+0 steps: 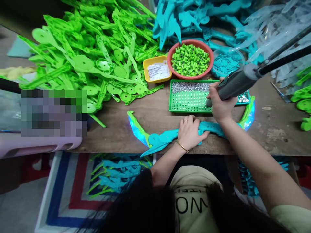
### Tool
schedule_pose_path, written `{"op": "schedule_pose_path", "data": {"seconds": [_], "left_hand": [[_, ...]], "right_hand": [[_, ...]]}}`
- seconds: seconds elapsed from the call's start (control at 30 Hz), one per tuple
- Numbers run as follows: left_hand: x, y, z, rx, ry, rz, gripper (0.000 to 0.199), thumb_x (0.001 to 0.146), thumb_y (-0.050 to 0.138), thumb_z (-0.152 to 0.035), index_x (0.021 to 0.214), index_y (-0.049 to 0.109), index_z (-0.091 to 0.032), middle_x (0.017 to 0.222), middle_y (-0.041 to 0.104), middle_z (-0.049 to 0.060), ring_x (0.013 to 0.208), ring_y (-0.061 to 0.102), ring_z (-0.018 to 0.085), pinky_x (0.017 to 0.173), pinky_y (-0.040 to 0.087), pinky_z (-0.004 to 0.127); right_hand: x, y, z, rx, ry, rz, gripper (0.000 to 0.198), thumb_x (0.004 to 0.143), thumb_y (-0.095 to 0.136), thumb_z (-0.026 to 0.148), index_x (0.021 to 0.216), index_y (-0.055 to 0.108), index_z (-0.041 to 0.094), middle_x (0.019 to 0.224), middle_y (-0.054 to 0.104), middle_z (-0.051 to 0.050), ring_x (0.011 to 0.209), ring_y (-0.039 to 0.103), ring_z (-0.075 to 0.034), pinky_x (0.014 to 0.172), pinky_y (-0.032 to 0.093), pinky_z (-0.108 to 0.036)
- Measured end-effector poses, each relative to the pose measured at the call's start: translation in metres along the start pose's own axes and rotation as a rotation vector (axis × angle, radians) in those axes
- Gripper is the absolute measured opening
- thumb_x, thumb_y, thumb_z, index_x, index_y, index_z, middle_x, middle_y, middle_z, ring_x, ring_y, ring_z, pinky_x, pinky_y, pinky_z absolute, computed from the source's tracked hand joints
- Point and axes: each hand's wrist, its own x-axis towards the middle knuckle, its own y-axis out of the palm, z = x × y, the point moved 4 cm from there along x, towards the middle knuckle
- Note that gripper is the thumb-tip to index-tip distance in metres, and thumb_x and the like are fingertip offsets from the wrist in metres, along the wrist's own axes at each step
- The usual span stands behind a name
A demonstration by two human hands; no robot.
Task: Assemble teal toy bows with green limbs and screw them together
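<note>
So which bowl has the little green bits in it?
The round red bowl, in the middle: the yellow bowl holds white bits, and the clear bowl holds blue pieces.

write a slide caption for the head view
At a wooden workbench, the left grip rests on a teal-and-green bow-shaped piece while the right grip holds a grey tool over a green tray.

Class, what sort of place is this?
Probably an assembly workshop: heaped bright-green plastic parts, a perforated green tray of tiny silvery metal pieces, and a grey cylindrical tool, seemingly a power screwdriver, in the right hand.
</note>
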Motion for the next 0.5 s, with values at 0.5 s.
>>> {"op": "schedule_pose_path", "data": {"seconds": [0.5], "left_hand": [[0.0, -0.003, -0.002, 0.007, 0.008, -0.01, 0.046, 0.084, 0.06, -0.057, 0.109, 0.061, -0.019, 0.114, 0.055, 0.01, 0.107, 0.049, 0.028, 0.091, 0.039, 0.04]], "right_hand": [[-0.045, -0.037, 0.063, 0.085, 0.025, 0.146, 0.033, 0.081, 0.073, 0.029, 0.111, 0.061, 0.034, 0.09, 0.068, 0.007, 0.053, 0.058, -0.007, 0.049, 0.052, -0.024]]}}
